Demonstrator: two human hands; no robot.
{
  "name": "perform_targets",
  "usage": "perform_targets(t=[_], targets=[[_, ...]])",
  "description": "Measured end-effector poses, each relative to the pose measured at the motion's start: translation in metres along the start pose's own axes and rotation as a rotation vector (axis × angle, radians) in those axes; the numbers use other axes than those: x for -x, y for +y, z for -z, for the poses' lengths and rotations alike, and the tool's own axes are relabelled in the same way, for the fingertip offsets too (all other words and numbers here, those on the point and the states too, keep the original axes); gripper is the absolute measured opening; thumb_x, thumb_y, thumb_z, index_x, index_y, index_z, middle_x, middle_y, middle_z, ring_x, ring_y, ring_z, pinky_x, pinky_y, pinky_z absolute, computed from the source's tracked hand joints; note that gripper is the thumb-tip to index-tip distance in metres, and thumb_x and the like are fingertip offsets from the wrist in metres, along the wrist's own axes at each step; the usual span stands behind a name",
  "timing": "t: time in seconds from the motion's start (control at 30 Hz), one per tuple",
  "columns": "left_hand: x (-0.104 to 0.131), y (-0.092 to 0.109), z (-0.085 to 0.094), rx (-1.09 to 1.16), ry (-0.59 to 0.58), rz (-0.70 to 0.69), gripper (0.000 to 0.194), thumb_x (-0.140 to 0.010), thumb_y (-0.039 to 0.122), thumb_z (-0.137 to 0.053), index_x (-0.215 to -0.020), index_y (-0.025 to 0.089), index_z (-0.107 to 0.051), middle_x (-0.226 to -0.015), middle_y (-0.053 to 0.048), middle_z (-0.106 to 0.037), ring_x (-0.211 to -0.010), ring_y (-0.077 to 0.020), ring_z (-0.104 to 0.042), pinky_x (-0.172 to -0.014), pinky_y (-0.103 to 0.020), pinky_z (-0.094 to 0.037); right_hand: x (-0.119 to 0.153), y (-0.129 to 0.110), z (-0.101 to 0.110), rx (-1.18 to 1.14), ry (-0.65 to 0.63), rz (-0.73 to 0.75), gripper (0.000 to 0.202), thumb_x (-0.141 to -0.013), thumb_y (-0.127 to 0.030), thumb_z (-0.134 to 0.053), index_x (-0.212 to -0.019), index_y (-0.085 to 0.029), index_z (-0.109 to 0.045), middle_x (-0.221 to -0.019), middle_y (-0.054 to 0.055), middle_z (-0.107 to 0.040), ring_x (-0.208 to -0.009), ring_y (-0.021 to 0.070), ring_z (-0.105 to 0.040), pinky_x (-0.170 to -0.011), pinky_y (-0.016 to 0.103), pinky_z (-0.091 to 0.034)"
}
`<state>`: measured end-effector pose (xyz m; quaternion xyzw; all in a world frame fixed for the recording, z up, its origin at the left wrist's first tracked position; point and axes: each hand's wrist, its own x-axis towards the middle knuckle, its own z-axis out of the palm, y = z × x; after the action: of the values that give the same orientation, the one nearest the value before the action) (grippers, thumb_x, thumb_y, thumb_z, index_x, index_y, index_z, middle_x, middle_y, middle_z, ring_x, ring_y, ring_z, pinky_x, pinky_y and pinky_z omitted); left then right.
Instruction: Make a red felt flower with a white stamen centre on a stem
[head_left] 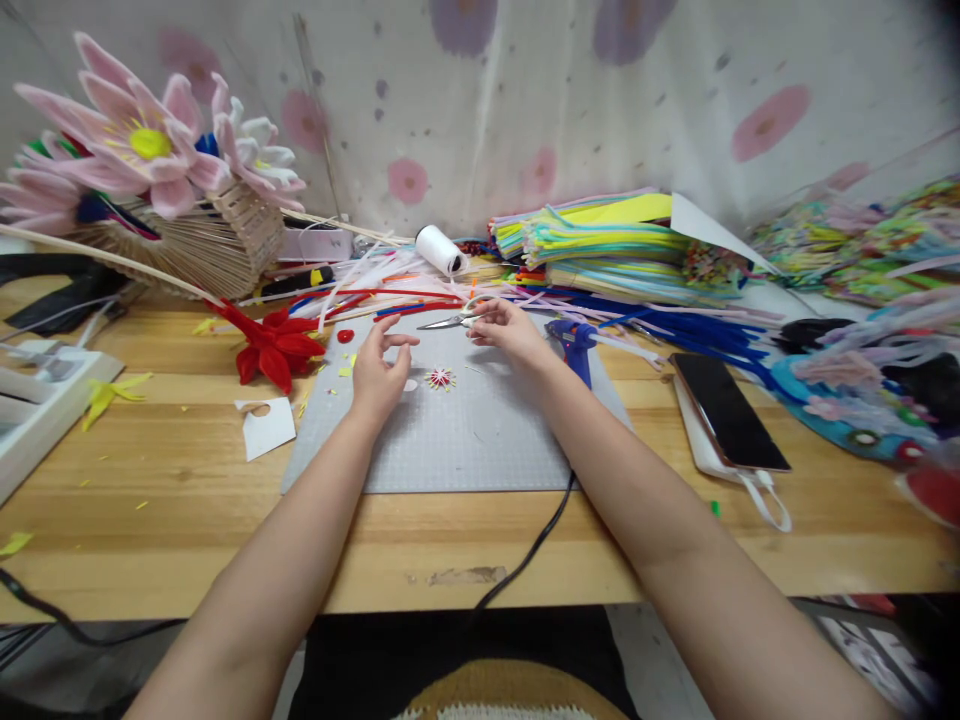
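My left hand (380, 370) hovers over the left part of the grey cutting mat (480, 455), fingers apart and holding nothing. At the mat's far side my right hand (504, 330) has its fingers closed on the handles of a pair of scissors (444, 322), whose blades point left. Between and just below the hands lies a small red and white starburst piece (440, 378) with yellowish tips. Near my left thumb is a small pale disc (410, 385). A small red piece (345, 336) and yellow scraps (346, 366) lie left of my left hand.
A blue glue gun (574, 345) stands at the mat's right, its cord running to the front edge. A phone (727, 410) lies farther right. Red flower (274, 345) and cut white card (268, 427) are left. Thread spool (441, 250) and pipe cleaner bundles (607, 245) line the back.
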<state>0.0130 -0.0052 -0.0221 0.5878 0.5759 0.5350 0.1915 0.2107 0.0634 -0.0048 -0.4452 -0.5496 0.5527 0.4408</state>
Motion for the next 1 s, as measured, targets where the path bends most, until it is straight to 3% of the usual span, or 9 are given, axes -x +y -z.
perform_targets(t=[0.1,0.17,0.27,0.4,0.5,0.63,0.83,1.0], targets=[[-0.005,0.002,-0.006,0.068,-0.052,0.019,0.041,-0.075,0.019,-0.059,-0.116,0.018,-0.053,-0.091,-0.005,-0.071,-0.083,-0.0175,-0.065,-0.075,-0.031,-0.048,0.003,-0.009,0.003,-0.044,0.002,0.024,0.021,-0.07,-0.013,-0.063,-0.085,-0.019,-0.05,-0.07,-0.003,-0.061,-0.068,0.0102,-0.063,-0.069,0.028,-0.053],[-0.01,0.006,-0.014,0.114,-0.151,0.029,0.043,-0.072,0.02,-0.064,-0.113,0.017,-0.054,-0.093,-0.007,-0.07,-0.087,-0.0185,-0.065,-0.081,-0.034,-0.048,0.004,-0.012,0.006,-0.062,-0.009,0.042,0.022,-0.07,-0.015,-0.064,-0.086,-0.019,-0.05,-0.071,-0.003,-0.062,-0.069,0.0104,-0.063,-0.07,0.029,-0.053],[-0.019,0.02,-0.032,0.116,-0.306,0.044,0.052,-0.063,0.021,-0.074,-0.111,0.018,-0.054,-0.1,-0.009,-0.069,-0.086,-0.0196,-0.064,-0.081,-0.036,-0.049,0.003,-0.012,0.008,-0.075,-0.012,0.059,0.026,-0.068,-0.018,-0.067,-0.086,-0.02,-0.049,-0.071,-0.004,-0.062,-0.069,0.0105,-0.064,-0.07,0.029,-0.054],[-0.032,0.044,-0.052,0.058,-0.337,0.079,0.052,-0.063,0.021,-0.076,-0.11,0.019,-0.054,-0.091,-0.007,-0.071,-0.086,-0.0216,-0.066,-0.079,-0.036,-0.048,0.003,-0.006,0.006,-0.074,0.024,0.052,0.027,-0.065,-0.016,-0.068,-0.083,-0.02,-0.049,-0.066,-0.006,-0.058,-0.063,0.009,-0.061,-0.064,0.026,-0.054],[-0.039,0.055,-0.058,-0.08,-0.341,0.123,0.047,-0.066,0.02,-0.074,-0.109,0.018,-0.054,-0.082,-0.006,-0.072,-0.082,-0.023,-0.067,-0.077,-0.037,-0.047,0.007,-0.005,0.004,-0.058,0.069,0.035,0.025,-0.066,-0.013,-0.065,-0.082,-0.02,-0.048,-0.066,-0.006,-0.057,-0.062,0.008,-0.059,-0.06,0.023,-0.053],[-0.04,0.056,-0.061,-0.18,-0.319,0.068,0.042,-0.067,0.018,-0.071,-0.106,0.02,-0.055,-0.081,-0.003,-0.073,-0.084,-0.0228,-0.067,-0.077,-0.035,-0.046,0.014,-0.006,0.005,-0.035,0.094,0.031,0.026,-0.067,-0.014,-0.063,-0.086,-0.021,-0.047,-0.073,-0.005,-0.058,-0.069,0.0094,-0.062,-0.059,0.022,-0.053],[-0.048,0.046,-0.059,-0.094,-0.19,0.09,0.038,-0.068,0.017,-0.066,-0.104,0.019,-0.055,-0.081,-0.003,-0.072,-0.078,-0.0196,-0.067,-0.072,-0.033,-0.048,0.025,0.0,0.01,-0.007,0.187,0.064,0.026,-0.068,-0.018,-0.061,-0.087,-0.022,-0.043,-0.072,-0.005,-0.055,-0.073,0.0121,-0.063,-0.057,0.022,-0.051],[-0.062,0.03,-0.051,-0.177,-0.145,0.207,0.038,-0.062,0.016,-0.07,-0.097,0.019,-0.056,-0.074,-0.002,-0.07,-0.074,-0.0206,-0.066,-0.072,-0.034,-0.047,0.043,0.009,0.015,0.084,0.111,0.069,0.026,-0.067,-0.019,-0.061,-0.088,-0.022,-0.047,-0.068,-0.005,-0.056,-0.066,0.0101,-0.059,-0.057,0.022,-0.049]])
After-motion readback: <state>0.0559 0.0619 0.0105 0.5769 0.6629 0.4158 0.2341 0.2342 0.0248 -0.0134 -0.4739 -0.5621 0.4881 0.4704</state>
